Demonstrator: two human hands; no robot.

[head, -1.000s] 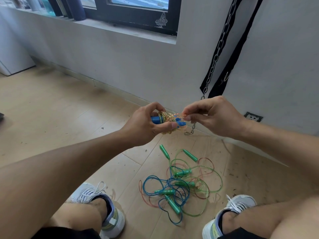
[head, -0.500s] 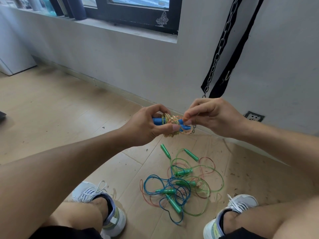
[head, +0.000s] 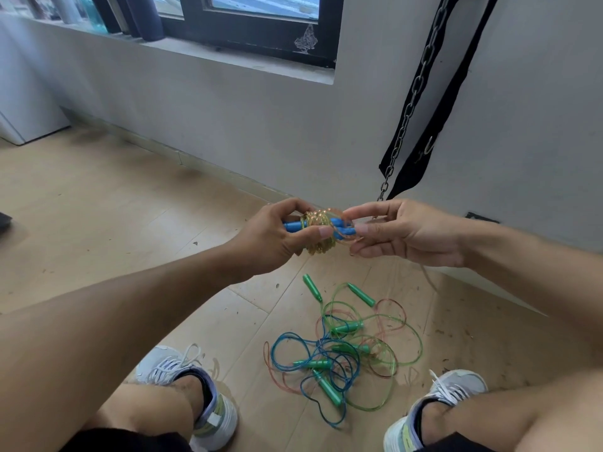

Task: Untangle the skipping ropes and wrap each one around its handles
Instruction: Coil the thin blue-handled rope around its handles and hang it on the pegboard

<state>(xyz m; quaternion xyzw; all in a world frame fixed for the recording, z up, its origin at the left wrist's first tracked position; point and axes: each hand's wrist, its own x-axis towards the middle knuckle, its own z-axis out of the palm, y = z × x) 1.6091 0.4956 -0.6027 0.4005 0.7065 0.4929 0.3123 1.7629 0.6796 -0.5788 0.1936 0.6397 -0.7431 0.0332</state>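
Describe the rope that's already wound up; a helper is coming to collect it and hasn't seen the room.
Above the tangle of ropes on the wooden floor, look between the two raised hands. The left hand grips a bundle: yellowish rope coiled around blue handles. Every handle on the floor is green and its rope loose.

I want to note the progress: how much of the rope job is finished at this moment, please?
Nearly done: the yellow rope is coiled around its blue handles. In hand: the left hand grips that bundle, and the right hand pinches at its end, apparently securing it. Left: the tangled pile on the floor, with blue, green and reddish ropes and six green handles visible, all unwrapped.
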